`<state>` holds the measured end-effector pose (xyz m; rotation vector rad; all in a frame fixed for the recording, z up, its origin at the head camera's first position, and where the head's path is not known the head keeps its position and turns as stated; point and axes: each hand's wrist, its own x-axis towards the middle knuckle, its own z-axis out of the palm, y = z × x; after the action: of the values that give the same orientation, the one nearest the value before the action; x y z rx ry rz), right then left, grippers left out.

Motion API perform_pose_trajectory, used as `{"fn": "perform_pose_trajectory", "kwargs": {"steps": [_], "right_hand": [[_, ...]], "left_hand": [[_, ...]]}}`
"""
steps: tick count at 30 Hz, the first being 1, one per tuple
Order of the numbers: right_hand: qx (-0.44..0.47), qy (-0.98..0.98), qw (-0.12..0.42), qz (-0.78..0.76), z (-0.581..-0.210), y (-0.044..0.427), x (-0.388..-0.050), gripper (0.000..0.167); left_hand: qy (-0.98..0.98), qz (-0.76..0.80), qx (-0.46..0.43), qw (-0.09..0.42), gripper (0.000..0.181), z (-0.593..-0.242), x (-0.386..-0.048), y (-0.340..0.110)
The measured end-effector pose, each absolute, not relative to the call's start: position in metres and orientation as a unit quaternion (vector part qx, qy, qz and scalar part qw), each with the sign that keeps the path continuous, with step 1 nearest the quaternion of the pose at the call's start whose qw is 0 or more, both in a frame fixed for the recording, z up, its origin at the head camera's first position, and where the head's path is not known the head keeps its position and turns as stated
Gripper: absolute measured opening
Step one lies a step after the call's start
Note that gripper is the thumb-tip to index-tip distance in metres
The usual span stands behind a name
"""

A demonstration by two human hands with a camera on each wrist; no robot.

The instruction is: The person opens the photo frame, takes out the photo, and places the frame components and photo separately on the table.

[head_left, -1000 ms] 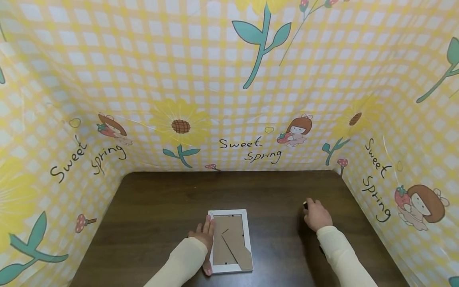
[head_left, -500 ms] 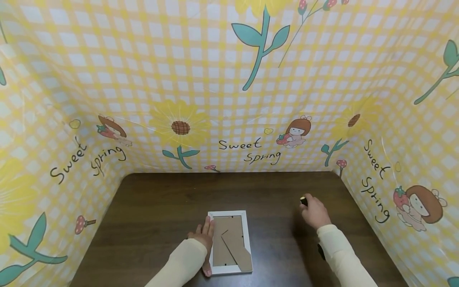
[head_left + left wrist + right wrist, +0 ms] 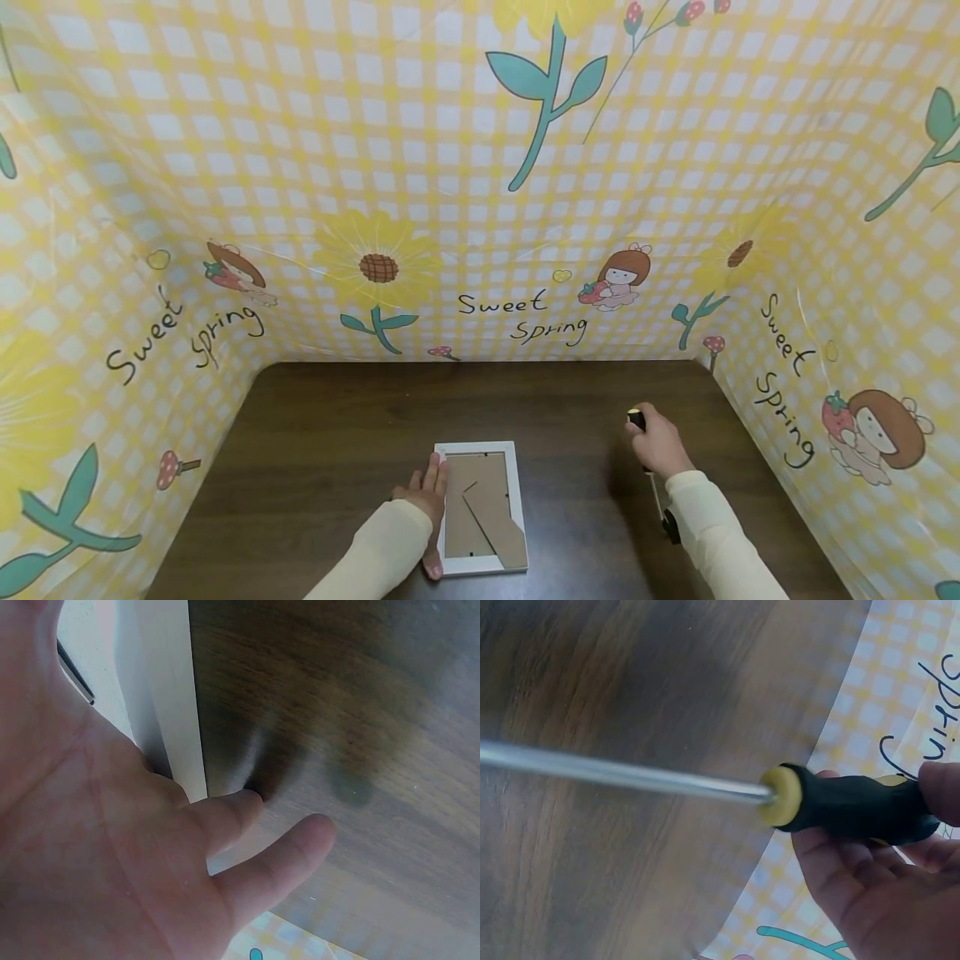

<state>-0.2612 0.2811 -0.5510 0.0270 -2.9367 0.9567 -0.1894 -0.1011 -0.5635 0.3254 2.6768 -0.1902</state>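
Note:
A white picture frame (image 3: 514,467) lies face down on the table, its brown backing board (image 3: 480,500) and slanted stand piece upward. My left hand (image 3: 426,498) rests along the frame's left edge, fingers extended; in the left wrist view the palm (image 3: 97,840) lies against the frame's side (image 3: 169,697). To the right, my right hand (image 3: 662,442) grips a screwdriver (image 3: 637,419) by its black and yellow handle. The right wrist view shows the handle (image 3: 859,806) between thumb and fingers, with the metal shaft (image 3: 630,776) pointing back toward the wrist. Its tip is out of that view.
The dark wooden table (image 3: 337,417) is walled on three sides by a yellow checked cloth (image 3: 480,208) with printed flowers and lettering. A small black object (image 3: 670,527) shows beside the right sleeve.
My right hand has risen and turned a little with the screwdriver, moving slightly left. More of the handle shows, and the shaft is visible below the hand. Left hand and frame stay put.

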Motion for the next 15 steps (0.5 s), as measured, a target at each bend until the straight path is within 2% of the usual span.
{"fn": "perform_pose_trajectory", "kwargs": {"steps": [10,15], "right_hand": [[0.002,-0.92,0.0,0.393,-0.54,0.266,-0.255,0.03],[0.004,-0.894,-0.012,0.449,-0.535,0.256,-0.254,0.021]], "left_hand": [[0.965,-0.077,0.113,0.222,0.15,-0.564,-0.189,-0.101],[0.965,-0.085,0.112,0.222,0.15,-0.564,-0.19,-0.1]]}}
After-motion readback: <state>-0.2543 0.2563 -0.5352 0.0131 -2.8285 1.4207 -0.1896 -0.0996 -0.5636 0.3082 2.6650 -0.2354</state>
